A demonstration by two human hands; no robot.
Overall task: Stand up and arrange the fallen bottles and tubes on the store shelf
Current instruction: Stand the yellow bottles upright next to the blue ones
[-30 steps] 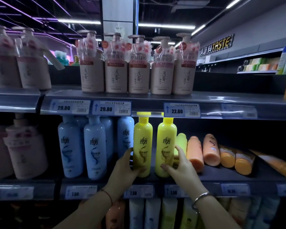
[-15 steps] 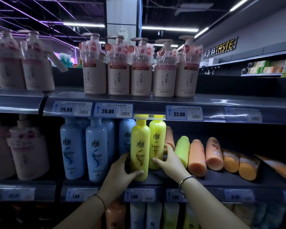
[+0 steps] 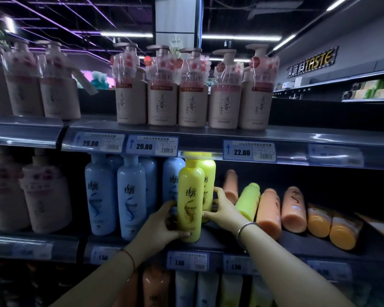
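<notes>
Two yellow bottles stand upright on the middle shelf (image 3: 297, 245). My left hand (image 3: 162, 224) grips the front yellow bottle (image 3: 190, 204) low on its left side. My right hand (image 3: 222, 209) holds the rear yellow bottle (image 3: 208, 173), which now stands directly behind the front one. To the right, a lime-green bottle (image 3: 248, 201) lies fallen, then two salmon bottles (image 3: 269, 212), (image 3: 294, 209) and two orange bottles (image 3: 318, 221), (image 3: 344, 231) on their sides. A further salmon bottle (image 3: 230, 185) leans behind my right hand.
Blue bottles (image 3: 131, 196) stand upright left of the yellow ones. Beige pump bottles (image 3: 193, 94) line the top shelf, more stand at the left (image 3: 44, 196). An orange tube (image 3: 377, 227) lies at the far right. Price tags run along the shelf rails; tubes fill the shelf below.
My right hand has slid the second yellow bottle from beside the first to behind it, deeper into the shelf. My left hand kept its hold on the front bottle.
</notes>
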